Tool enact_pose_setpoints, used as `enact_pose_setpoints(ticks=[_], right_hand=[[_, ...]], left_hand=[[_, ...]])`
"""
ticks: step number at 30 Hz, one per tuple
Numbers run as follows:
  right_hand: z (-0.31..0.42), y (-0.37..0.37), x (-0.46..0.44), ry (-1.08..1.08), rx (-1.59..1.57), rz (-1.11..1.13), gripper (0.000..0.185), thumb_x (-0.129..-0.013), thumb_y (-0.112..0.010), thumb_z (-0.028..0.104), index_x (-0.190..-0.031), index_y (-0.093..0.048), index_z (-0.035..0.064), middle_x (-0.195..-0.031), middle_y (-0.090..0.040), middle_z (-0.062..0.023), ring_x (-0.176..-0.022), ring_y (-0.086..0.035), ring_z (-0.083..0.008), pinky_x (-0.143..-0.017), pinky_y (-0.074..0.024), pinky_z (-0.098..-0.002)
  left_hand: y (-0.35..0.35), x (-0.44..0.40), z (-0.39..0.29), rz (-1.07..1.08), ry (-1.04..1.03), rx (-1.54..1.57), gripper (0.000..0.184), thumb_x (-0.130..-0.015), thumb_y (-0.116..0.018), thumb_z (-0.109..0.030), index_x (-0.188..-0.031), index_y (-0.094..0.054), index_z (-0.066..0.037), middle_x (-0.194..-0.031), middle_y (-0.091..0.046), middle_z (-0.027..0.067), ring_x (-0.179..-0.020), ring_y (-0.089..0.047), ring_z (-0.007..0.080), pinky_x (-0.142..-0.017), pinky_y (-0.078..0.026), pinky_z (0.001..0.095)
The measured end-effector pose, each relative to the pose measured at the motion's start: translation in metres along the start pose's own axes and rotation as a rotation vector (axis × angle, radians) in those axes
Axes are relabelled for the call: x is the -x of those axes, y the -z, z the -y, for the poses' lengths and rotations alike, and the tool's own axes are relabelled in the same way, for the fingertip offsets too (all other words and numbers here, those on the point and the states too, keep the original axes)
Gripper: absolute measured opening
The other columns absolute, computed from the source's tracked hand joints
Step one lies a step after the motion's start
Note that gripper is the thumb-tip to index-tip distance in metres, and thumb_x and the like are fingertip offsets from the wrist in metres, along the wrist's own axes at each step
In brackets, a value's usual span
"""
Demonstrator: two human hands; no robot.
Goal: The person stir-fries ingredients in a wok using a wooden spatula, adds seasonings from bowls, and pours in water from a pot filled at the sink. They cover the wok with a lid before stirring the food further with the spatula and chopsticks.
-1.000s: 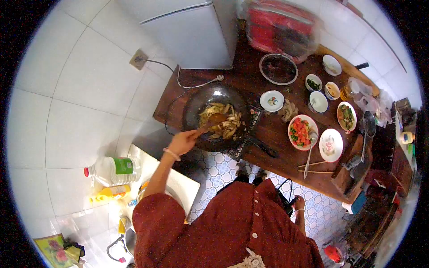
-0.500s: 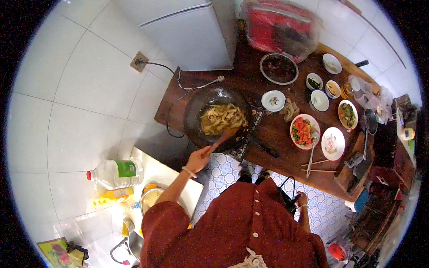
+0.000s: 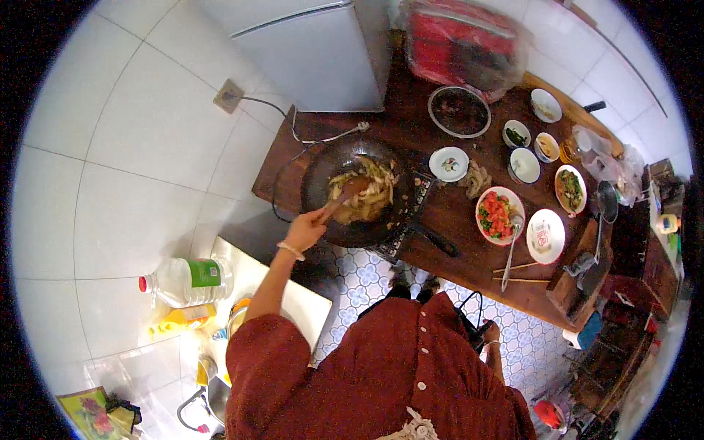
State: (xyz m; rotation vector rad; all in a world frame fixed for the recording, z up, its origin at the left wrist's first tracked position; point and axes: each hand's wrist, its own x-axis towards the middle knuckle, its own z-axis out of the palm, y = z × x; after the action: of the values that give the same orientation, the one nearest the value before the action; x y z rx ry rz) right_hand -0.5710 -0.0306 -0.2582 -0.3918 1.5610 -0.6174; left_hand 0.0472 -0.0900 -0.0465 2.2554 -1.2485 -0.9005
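Note:
My left hand (image 3: pixel 305 230) is closed around the handle of a wooden spatula (image 3: pixel 355 186). The blade lies among pale, oily strips of food (image 3: pixel 370 202) inside a dark wok (image 3: pixel 317 169). The wok rests on a black cooktop (image 3: pixel 422 192), and its handle (image 3: pixel 436 240) points toward the right front. Down at my right side, my right hand (image 3: pixel 492 335) has its fingers curled beside a black object with a cable (image 3: pixel 471 330). What it grips is partly hidden.
Right of the wok, the wooden table (image 3: pixel 458 260) bears a bowl of chopped tomato and greens (image 3: pixel 496 215) with a spoon, a white plate (image 3: pixel 546 236), chopsticks (image 3: pixel 522 279) and several bowls. A fridge (image 3: pixel 308 62) stands behind. Left is a plastic jug (image 3: pixel 187 282).
My left hand has moved left and up with the spatula, sweeping its blade from the wok's near right part to the middle. The food strips have shifted. My right hand has barely moved.

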Motion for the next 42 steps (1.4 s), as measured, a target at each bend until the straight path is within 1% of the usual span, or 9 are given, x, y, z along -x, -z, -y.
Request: enact_pose_setpoints(ticks=[4, 9, 15, 16, 17, 23, 25, 33, 42], right_hand=[[0.005, 0.004, -0.001, 0.01, 0.151, 0.015, 0.013, -0.077, -0.046, 0.004, -0.088, -0.052, 0.006, -0.057, -0.046, -0.0016, -0.042, -0.044, -0.0119, -0.036, -0.0362, -0.0254], [-0.003, 0.006, -0.004, 0.131, 0.277, 0.002, 0.012, -0.081, -0.046, 0.013, -0.088, -0.052, 0.0068, -0.058, -0.048, -0.0019, -0.041, -0.045, -0.0115, -0.036, -0.0374, -0.025], [-0.001, 0.0, -0.01, 0.005, 0.074, 0.024, 0.012, -0.081, -0.044, 0.008, -0.09, -0.052, 0.007, -0.059, -0.048, -0.002, -0.042, -0.046, -0.0113, -0.037, -0.0383, -0.0241], [0.005, -0.003, -0.001, 0.22, 0.461, 0.019, 0.013, -0.08, -0.043, 0.007, -0.091, -0.051, 0.0064, -0.059, -0.049, -0.0035, -0.042, -0.046, -0.0113, -0.037, -0.0386, -0.0241], [-0.002, -0.002, -0.008, 0.129, 0.323, 0.015, 0.014, -0.079, -0.045, 0.005, -0.092, -0.051, 0.0063, -0.058, -0.049, -0.0041, -0.041, -0.045, -0.0111, -0.036, -0.0384, -0.0242], [-0.02, 0.014, -0.012, 0.078, 0.322, -0.01, 0.017, -0.079, -0.051, 0.014, -0.093, -0.055, 0.0053, -0.059, -0.055, -0.0047, -0.043, -0.05, -0.0118, -0.037, -0.0391, -0.0248], [0.001, -0.004, 0.016, 0.161, 0.548, -0.023, 0.013, -0.078, -0.05, 0.014, -0.086, -0.057, 0.0055, -0.054, -0.05, -0.002, -0.041, -0.046, -0.0111, -0.036, -0.0372, -0.0247], [-0.012, 0.001, 0.013, 0.159, 0.263, 0.001, 0.016, -0.077, -0.049, 0.006, -0.091, -0.055, 0.0066, -0.053, -0.049, -0.0023, -0.039, -0.045, -0.0124, -0.034, -0.0362, -0.0243], [-0.003, 0.007, 0.004, 0.095, 0.23, 0.011, 0.011, -0.077, -0.047, 0.01, -0.083, -0.055, 0.0056, -0.054, -0.051, -0.004, -0.038, -0.046, -0.0133, -0.033, -0.0362, -0.0256]], left_hand=[[0.072, 0.029, 0.017, 0.011, -0.178, -0.134, 0.043, -0.07, -0.059, -0.018, -0.112, -0.055, -0.007, -0.094, -0.061, 0.017, -0.086, -0.06, 0.0306, -0.075, -0.046, 0.0346], [0.121, 0.052, 0.009, 0.049, -0.117, -0.51, 0.038, -0.072, -0.053, -0.014, -0.11, -0.057, -0.014, -0.095, -0.062, 0.0128, -0.086, -0.059, 0.0306, -0.074, -0.047, 0.0372], [0.027, 0.033, 0.06, 0.123, -0.435, -0.256, 0.046, -0.071, -0.05, -0.005, -0.116, -0.053, -0.013, -0.103, -0.06, 0.0129, -0.089, -0.06, 0.0291, -0.077, -0.047, 0.0365], [0.005, 0.037, 0.056, 0.103, -0.272, -0.096, 0.048, -0.07, -0.053, -0.004, -0.117, -0.052, -0.009, -0.106, -0.059, 0.0115, -0.091, -0.058, 0.023, -0.078, -0.046, 0.0318], [-0.011, 0.037, 0.049, 0.084, -0.109, 0.062, 0.05, -0.068, -0.055, -0.003, -0.118, -0.051, -0.005, -0.108, -0.058, 0.01, -0.093, -0.057, 0.0169, -0.08, -0.044, 0.0271], [-0.03, 0.007, -0.001, -0.142, -0.195, 0.136, 0.05, -0.068, -0.057, -0.005, -0.118, -0.05, -0.005, -0.102, -0.06, 0.0154, -0.091, -0.059, 0.0228, -0.079, -0.044, 0.0285], [-0.033, -0.013, -0.006, -0.135, -0.158, 0.124, 0.051, -0.068, -0.058, -0.005, -0.118, -0.049, -0.003, -0.103, -0.059, 0.0159, -0.09, -0.059, 0.0228, -0.078, -0.044, 0.029], [0.007, 0.018, -0.031, -0.002, -0.189, -0.273, 0.045, -0.07, -0.051, -0.012, -0.114, -0.053, -0.013, -0.088, -0.06, 0.0199, -0.082, -0.057, 0.0384, -0.071, -0.046, 0.044], [0.007, 0.05, -0.008, 0.043, -0.133, -0.185, 0.046, -0.071, -0.055, -0.013, -0.116, -0.051, -0.004, -0.097, -0.06, 0.0188, -0.09, -0.058, 0.0294, -0.077, -0.046, 0.0349]])
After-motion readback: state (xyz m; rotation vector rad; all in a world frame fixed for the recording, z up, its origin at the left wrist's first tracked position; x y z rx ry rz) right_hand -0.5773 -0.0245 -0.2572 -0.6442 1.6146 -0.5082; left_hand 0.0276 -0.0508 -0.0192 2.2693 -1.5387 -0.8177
